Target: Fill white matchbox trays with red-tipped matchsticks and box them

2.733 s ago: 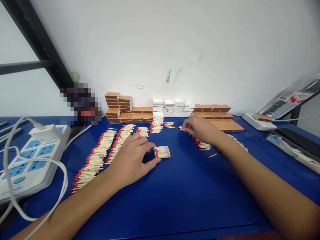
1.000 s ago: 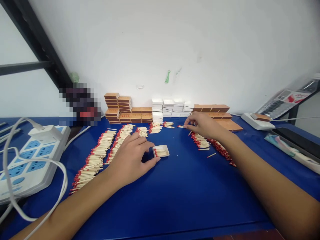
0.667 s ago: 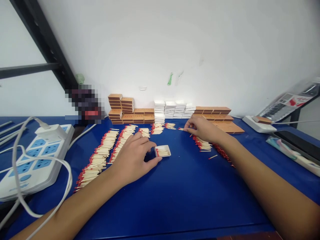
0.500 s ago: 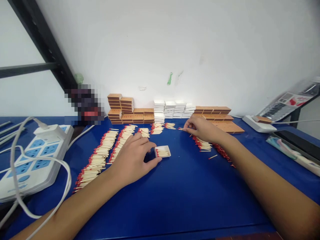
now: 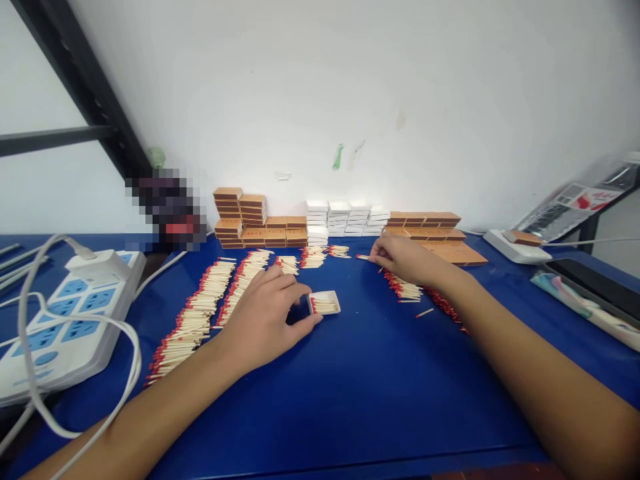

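Note:
A small white matchbox tray (image 5: 336, 301) with red-tipped matches in it rests on the blue table. My left hand (image 5: 267, 307) holds the tray's left side between thumb and forefinger. My right hand (image 5: 400, 257) is pinched on a match or a few matches (image 5: 363, 257), their red tips pointing left; how many I cannot tell. Under and beside that hand lies a pile of loose matches (image 5: 406, 291), with one stray match (image 5: 425, 313) nearer me. Long rows of matches (image 5: 215, 287) run along the left, partly hidden by my left hand.
Against the wall stand stacked brown matchbox sleeves (image 5: 254, 237), white trays (image 5: 339, 220) and more brown sleeves (image 5: 427, 220). A power strip (image 5: 75, 320) with looping white cable (image 5: 135, 360) lies left. A phone (image 5: 595, 287) and another socket block (image 5: 515, 247) are right.
Hardly anything differs. My right hand stays at the same spot with its fingers pinched, and my left hand keeps the tray in place. The view has shifted very slightly.

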### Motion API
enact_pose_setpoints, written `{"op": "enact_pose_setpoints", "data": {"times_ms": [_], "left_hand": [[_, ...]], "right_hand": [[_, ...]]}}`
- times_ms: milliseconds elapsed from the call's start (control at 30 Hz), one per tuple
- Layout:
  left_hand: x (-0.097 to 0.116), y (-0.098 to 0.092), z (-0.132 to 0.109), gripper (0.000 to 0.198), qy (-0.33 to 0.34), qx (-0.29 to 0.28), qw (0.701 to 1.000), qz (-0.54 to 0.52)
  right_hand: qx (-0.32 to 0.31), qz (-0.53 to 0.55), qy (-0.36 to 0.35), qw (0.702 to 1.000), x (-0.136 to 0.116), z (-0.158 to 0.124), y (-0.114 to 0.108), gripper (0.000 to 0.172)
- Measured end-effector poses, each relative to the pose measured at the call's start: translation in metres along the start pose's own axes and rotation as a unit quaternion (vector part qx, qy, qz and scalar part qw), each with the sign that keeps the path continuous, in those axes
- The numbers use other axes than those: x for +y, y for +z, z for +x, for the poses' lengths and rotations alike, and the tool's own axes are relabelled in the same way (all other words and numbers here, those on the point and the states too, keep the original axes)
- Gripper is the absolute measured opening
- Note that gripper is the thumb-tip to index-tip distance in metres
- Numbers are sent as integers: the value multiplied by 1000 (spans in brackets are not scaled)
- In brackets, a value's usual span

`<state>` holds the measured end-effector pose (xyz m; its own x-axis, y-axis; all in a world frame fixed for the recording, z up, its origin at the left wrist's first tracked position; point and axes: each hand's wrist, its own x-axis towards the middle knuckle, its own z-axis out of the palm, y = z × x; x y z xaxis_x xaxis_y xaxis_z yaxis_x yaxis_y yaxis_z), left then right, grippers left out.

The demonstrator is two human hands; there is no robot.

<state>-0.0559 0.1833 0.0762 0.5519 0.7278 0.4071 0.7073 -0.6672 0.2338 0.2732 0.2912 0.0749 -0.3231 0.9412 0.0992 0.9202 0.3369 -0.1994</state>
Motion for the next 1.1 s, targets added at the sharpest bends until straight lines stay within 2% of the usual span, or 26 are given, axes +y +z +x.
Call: {"op": "enact_pose_setpoints", "data": {"times_ms": [500, 967, 1100], "left_hand": [[0, 0, 0, 28, -1, -3, 1000, -2], [-1, 1, 0, 28, 0, -5, 1000, 1], [-1, 1, 0, 27, -1, 1, 1000, 1]], "right_hand": [[28, 1, -29, 999, -1, 1, -3, 16], [13, -5, -24, 1000, 1, 1, 2, 18], [28, 14, -40, 999, -9, -2, 0, 17]]}}
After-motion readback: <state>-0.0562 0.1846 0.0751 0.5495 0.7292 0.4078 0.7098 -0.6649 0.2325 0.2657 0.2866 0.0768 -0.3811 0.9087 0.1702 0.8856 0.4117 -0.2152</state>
